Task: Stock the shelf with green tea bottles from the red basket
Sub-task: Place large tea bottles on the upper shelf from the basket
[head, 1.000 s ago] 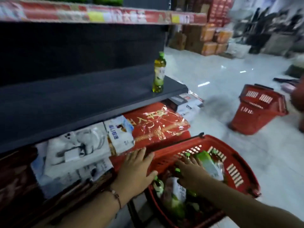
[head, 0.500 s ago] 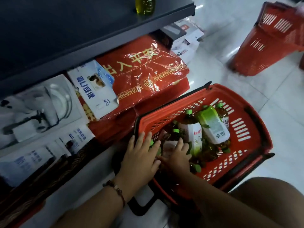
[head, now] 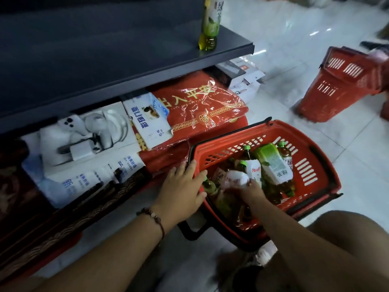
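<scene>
red basket (head: 315, 180) on floor | left hand (head: 181, 192) flat on its rim, fingers straight | right hand (head: 251, 191) grips white-labelled bottle (head: 236, 179) inside | one bottle on shelf (head: 209, 24)

One view only, from a camera worn on the person's head. It looks forward and steeply down, tilted a little, with wide-angle bending at the edges. Both forearms enter from the bottom edge, so the hands sit near the lens: left hand (head: 182, 189) and right hand (head: 251, 191) at the basket (head: 315, 163) in the lower middle. The shelf (head: 105, 60) fills the upper left, close by. The floor (head: 294, 49) runs away to the upper right, where a second basket (head: 336, 87) stands farther off.
</scene>
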